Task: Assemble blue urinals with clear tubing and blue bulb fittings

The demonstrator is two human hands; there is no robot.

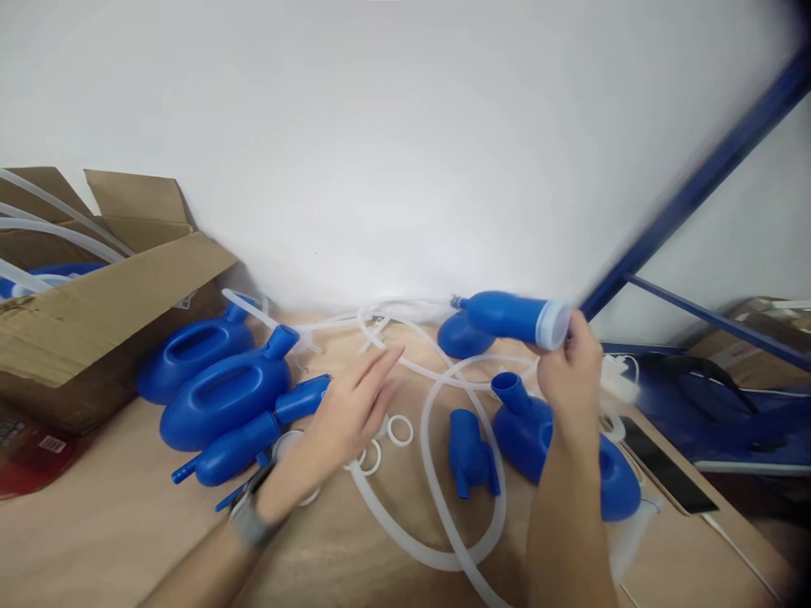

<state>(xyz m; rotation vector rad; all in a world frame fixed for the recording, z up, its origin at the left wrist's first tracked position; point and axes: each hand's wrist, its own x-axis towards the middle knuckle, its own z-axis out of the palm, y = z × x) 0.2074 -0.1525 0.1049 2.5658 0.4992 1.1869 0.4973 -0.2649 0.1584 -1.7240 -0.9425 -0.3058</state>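
Note:
My right hand (570, 363) is closed on the white-collared end of a blue plastic spouted cup (507, 316), raised above the table with its narrow nozzle pointing left. My left hand (358, 401) hovers over the table, its fingers stretched out and holding nothing. Near it lie several white rings (400, 431) and a blue spouted part (237, 452), partly hidden by the wrist. Between my hands, a translucent hose (431, 439) loops over the tabletop. Another blue spouted part (467, 452) lies inside the loop, beside a blue urinal bottle (525, 431) that my right forearm partly covers.
Two more blue urinal bottles (225, 401) lie at left, by an open cardboard box (127, 295) with hoses in it. A phone (668, 464) with a cable lies at the right. Blue metal framing (697, 186) stands beyond, and a white wall (380, 152) closes the back.

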